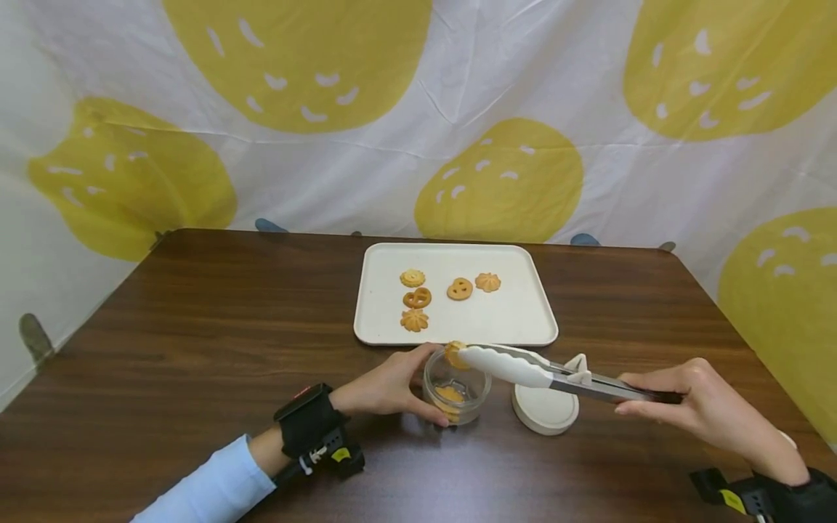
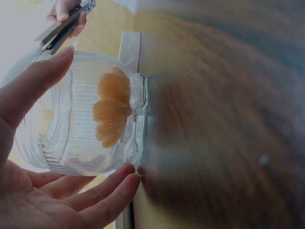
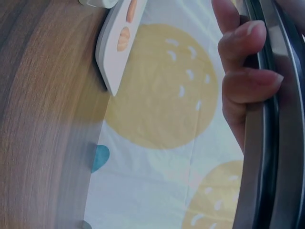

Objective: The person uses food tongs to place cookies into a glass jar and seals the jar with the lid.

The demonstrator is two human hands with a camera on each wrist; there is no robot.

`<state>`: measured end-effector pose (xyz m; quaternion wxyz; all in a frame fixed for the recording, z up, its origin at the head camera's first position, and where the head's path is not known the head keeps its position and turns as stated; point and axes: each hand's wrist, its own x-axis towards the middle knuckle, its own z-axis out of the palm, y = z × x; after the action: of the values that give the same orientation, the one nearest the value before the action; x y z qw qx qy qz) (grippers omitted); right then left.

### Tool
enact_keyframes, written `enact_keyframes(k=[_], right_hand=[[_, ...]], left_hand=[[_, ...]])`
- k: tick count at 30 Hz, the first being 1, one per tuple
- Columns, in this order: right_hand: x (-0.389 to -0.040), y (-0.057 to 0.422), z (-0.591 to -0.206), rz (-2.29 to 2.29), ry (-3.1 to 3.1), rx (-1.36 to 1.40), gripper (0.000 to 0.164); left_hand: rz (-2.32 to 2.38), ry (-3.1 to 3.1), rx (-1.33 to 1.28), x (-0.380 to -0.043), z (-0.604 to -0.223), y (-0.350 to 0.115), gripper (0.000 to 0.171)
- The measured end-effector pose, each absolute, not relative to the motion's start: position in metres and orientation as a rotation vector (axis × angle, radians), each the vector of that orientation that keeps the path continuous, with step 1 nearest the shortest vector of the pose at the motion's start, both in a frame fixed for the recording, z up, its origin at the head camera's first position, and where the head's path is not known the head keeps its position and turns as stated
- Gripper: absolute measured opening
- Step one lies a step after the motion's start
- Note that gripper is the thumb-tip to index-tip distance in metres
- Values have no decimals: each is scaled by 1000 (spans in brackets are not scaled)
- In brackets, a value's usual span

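Note:
My left hand [image 1: 389, 381] holds a clear glass jar [image 1: 468, 412] upright on the table, thumb on one side and fingers round the other. Inside the jar, cookies [image 2: 113, 109] lie at the bottom. My right hand [image 1: 702, 410] grips the steel handles of a pair of tongs [image 1: 513, 367] with white wavy tips. Between those tips a golden cookie [image 1: 455, 354] is pinched, over the far part of the jar's mouth. In the right wrist view, curled fingers [image 3: 243, 86] wrap the handle; the tong tips are out of that view.
A round white lid [image 1: 546, 410] lies on the dark wooden table [image 1: 216, 327], just right of the jar. Behind the jar stands a white tray [image 1: 497, 323] with several cookies, among them a pretzel-shaped one [image 1: 417, 298]. A lemon-print cloth [image 1: 366, 174] hangs behind the table.

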<state>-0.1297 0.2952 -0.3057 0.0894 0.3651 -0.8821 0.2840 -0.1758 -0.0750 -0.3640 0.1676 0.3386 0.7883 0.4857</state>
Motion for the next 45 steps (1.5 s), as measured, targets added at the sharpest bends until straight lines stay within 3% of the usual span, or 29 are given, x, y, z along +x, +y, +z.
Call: enact_keyframes(k=[15, 45], right_hand=[[-131, 293, -312, 866, -2633, 1210, 27], [-128, 289, -311, 808, -2652, 1145, 32]], left_hand=[[1363, 2280, 980, -176, -365, -75, 76], [1333, 2317, 1026, -175, -363, -75, 75]])
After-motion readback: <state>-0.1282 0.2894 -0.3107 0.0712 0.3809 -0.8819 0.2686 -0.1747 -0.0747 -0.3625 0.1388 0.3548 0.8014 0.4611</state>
